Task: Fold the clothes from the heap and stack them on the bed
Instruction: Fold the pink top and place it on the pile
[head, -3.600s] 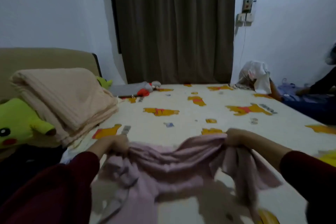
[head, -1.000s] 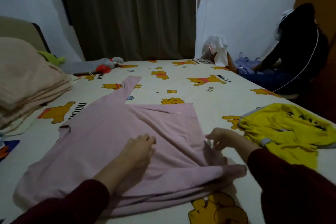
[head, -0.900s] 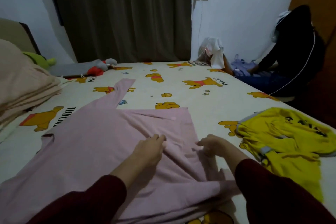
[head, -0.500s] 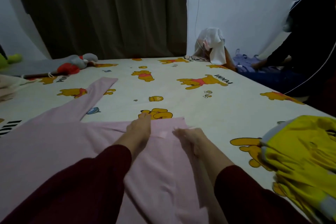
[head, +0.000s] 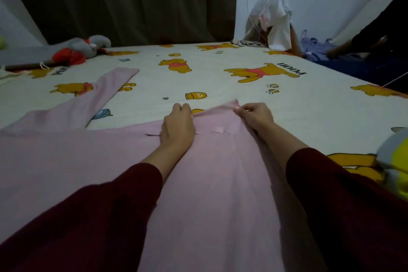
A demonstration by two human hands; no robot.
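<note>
A pink long-sleeved garment (head: 212, 183) lies spread on the bed (head: 220, 93), one sleeve stretching away to the upper left. My left hand (head: 177, 127) and my right hand (head: 254, 115) both pinch its far edge, which is lifted slightly off the sheet. A small pink label shows between the two hands. A yellow and grey garment (head: 395, 161) lies at the right edge of the bed, mostly out of frame.
The sheet has a yellow bear print. A grey and red plush toy (head: 81, 48) lies at the far left by a dark curtain (head: 123, 0). White cloth (head: 273, 17) hangs over something at the far corner. A person in dark clothes (head: 379, 35) sits at the right.
The garment was held bunched up, then laid flat. Both hands slid from its near part to the far edge and now pinch it. The view has leaned forward and lower.
</note>
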